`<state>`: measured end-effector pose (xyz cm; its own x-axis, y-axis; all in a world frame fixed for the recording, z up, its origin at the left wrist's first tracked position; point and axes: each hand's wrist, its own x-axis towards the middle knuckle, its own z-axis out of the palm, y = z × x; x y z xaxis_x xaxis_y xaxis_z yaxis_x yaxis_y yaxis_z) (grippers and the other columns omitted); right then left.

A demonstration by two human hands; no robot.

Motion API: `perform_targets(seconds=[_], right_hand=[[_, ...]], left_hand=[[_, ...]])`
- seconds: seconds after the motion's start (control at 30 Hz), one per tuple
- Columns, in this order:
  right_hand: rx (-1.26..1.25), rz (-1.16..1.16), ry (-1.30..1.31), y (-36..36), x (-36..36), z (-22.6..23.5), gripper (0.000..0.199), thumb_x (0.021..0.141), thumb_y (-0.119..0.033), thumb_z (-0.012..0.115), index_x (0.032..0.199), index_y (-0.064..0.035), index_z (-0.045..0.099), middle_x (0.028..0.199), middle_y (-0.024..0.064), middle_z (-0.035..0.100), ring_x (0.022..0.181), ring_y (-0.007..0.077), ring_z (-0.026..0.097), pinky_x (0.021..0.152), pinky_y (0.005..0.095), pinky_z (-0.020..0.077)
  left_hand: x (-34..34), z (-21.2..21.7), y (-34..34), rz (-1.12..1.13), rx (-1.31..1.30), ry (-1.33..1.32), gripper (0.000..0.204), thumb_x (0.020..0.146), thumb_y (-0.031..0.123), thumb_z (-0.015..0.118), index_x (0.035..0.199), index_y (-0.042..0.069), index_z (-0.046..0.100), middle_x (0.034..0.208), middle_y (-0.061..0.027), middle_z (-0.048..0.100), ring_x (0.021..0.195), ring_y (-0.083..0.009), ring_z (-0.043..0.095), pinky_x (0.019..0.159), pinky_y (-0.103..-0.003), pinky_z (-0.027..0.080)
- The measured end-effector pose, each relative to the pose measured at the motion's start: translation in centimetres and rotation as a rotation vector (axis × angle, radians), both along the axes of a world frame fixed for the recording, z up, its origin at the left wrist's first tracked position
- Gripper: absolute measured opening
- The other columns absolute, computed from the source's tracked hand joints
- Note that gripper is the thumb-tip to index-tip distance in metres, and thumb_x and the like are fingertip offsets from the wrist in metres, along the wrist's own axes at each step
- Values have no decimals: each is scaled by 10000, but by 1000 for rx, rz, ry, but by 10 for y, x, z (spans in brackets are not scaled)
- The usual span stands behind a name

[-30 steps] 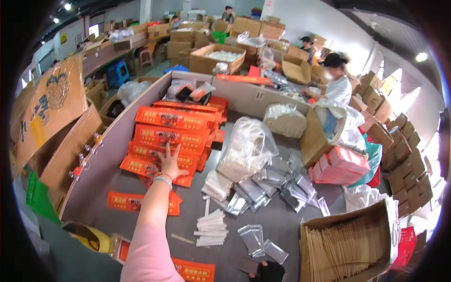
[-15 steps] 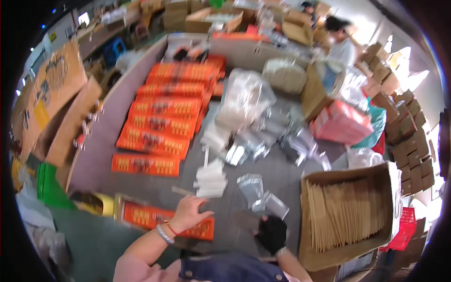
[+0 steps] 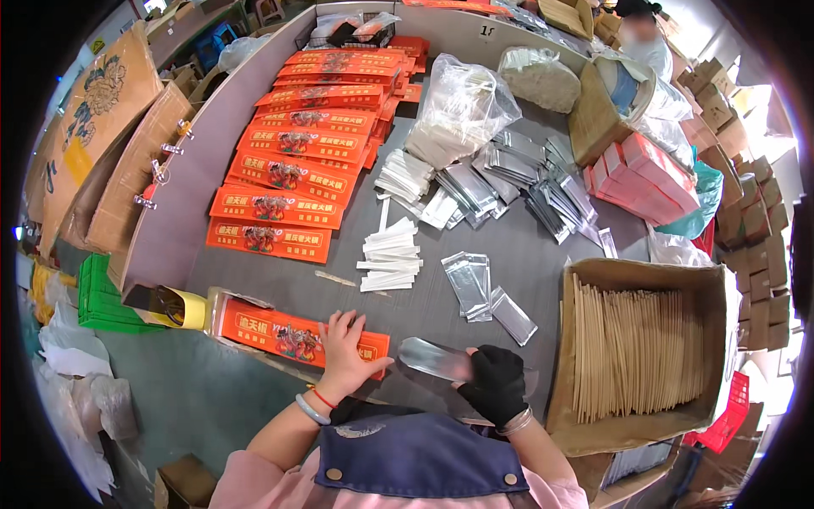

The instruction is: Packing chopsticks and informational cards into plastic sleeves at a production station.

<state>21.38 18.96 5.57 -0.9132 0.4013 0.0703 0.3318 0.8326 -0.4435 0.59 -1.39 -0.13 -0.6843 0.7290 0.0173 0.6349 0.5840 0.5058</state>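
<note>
My bare left hand [image 3: 342,352], with a red cord and a pale bangle at the wrist, lies with fingers spread on an orange printed packet [image 3: 263,328] at the near edge of the table. To its right, my right hand [image 3: 496,382] wears a black fingerless glove. Its fingers are closed on a shiny see-through plastic piece [image 3: 431,358], whose rounded end points left toward the orange packet. What lies under the glove is hidden. Just beyond are a few flat silver packets [image 3: 466,284] and a pile of white paper-wrapped strips [image 3: 390,259].
Overlapping rows of orange packets [image 3: 292,174] fill the left side. A clear bag [image 3: 462,106] and more silver packets [image 3: 475,191] lie farther back. On the right, a cardboard box [image 3: 560,407] holds many wooden chopsticks [image 3: 636,348]. A low partition [image 3: 191,182] borders the left.
My left hand's fingers have spread on the orange packet. The see-through piece in my right hand now shows sharply. The view has shifted, so the table's contents sit higher.
</note>
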Motion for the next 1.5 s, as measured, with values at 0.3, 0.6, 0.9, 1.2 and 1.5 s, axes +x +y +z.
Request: perform_targets(seconds=[0.3, 0.6, 0.9, 1.2, 1.5], right_hand=[[-225, 177, -114, -23, -43, -16, 590, 701, -382, 777, 1164, -59, 605, 1065, 138, 625, 1024, 338, 590, 898, 460, 419], [-41, -351, 240, 33, -57, -62, 609, 658, -368, 803, 1194, -151, 611, 1193, 122, 597, 1115, 326, 543, 920, 495, 398], [-54, 51, 163, 56, -40, -53, 619, 707, -240, 792, 1283, -145, 584, 1280, 156, 554, 1155, 352, 529, 927, 457, 433], [386, -1058, 35, 75, 133, -64, 404, 810, -256, 718, 1125, -23, 622, 1043, 171, 625, 1001, 375, 585, 891, 469, 459], [360, -1181, -390, 72, 123, -62, 220, 802, -208, 665, 944, -67, 574, 980, 152, 582, 970, 358, 574, 813, 508, 472]], left_hand=[[-6, 3, 6, -17, 31, -96, 888, 630, 483, 857, 1299, -10, 543, 1439, -198, 432, 1362, -425, 315, 1135, -621, 145], [-65, 4, 68, -146, 293, 124, 276, 774, 176, 739, 1013, 52, 683, 1009, -121, 629, 973, -328, 576, 864, -443, 462], [-98, -19, 79, -177, 141, 79, 51, 743, 177, 749, 763, 139, 721, 805, -58, 633, 819, -293, 608, 710, -427, 470], [-33, -3, 107, -513, 299, -18, 154, 719, 124, 751, 827, 69, 657, 931, -104, 633, 928, -331, 588, 766, -433, 482], [-27, -12, 107, -535, -12, -44, 295, 688, 215, 788, 933, 109, 663, 874, -110, 660, 845, -329, 644, 745, -452, 515]])
